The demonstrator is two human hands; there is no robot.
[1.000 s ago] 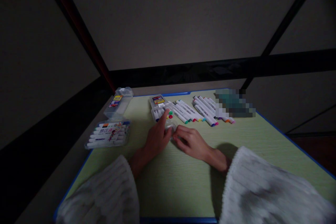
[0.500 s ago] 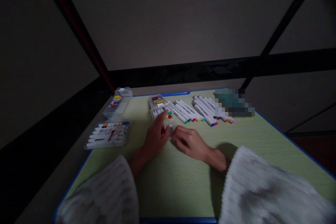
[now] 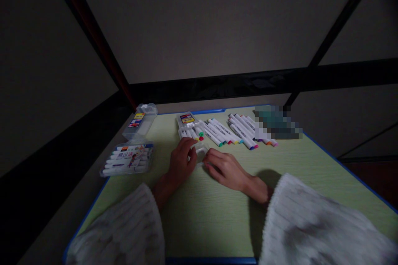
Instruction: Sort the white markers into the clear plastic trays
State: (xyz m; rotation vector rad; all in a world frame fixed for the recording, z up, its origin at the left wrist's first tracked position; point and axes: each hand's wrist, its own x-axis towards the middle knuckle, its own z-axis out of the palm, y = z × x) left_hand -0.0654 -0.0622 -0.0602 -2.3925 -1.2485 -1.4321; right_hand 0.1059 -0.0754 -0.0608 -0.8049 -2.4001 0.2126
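Near the table's middle lies a clear plastic marker case (image 3: 202,151), its end flap folded out toward me. White markers (image 3: 189,133) with green, red and yellow ends sit inside it. My right hand (image 3: 226,169) pinches the right edge of the flap between thumb and fingers. At the flap's left edge, my left hand (image 3: 181,160) has its fingers curled with the thumb below them, gripping that edge; its fingertips partly cover the case and a few marker ends. The case's upper part carries a yellow and red label (image 3: 187,119).
Loose white markers (image 3: 219,131) lie right of the case, with a second group (image 3: 244,130) beyond. Left are a filled marker case (image 3: 128,159) and an opened clear case (image 3: 141,126). A blurred greenish item (image 3: 275,122) lies far right on the blue-edged table (image 3: 208,223).
My left hand has drawn back from the marker ends toward me, its index finger now bent at the flap. The red and green ends show more. My right hand stays in place.
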